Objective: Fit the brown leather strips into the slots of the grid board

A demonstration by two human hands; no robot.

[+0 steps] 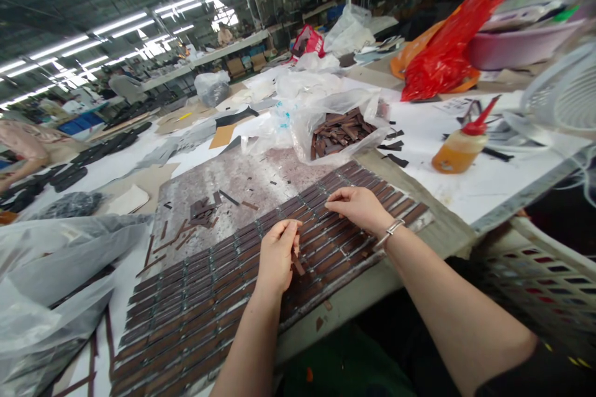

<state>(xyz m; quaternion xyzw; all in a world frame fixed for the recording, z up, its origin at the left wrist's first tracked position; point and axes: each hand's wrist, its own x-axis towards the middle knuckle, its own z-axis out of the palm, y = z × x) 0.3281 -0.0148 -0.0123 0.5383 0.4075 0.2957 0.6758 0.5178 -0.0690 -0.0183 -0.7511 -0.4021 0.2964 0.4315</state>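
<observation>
Rows of dark brown strips [223, 285] lie side by side across the board on the bench. My left hand [277, 255] is closed over the middle of these rows, with a short brown strip [298, 264] sticking out below its fingers. To its right, my right hand [358, 208] hovers at or just above the rows, thumb and fingertips pinched together. Whatever is between those fingertips, if anything, is too small to make out. A metal bracelet [390, 233] circles the right wrist.
Behind the rows, loose strips and scraps [202, 211] lie on a stained board [261, 177]. A clear plastic bag [302, 136] holds many brown pieces [342, 130]. An amber bottle [459, 150] with a red nozzle stands right. A basket [540, 279] is below. Another person's arm [23, 155] shows far left.
</observation>
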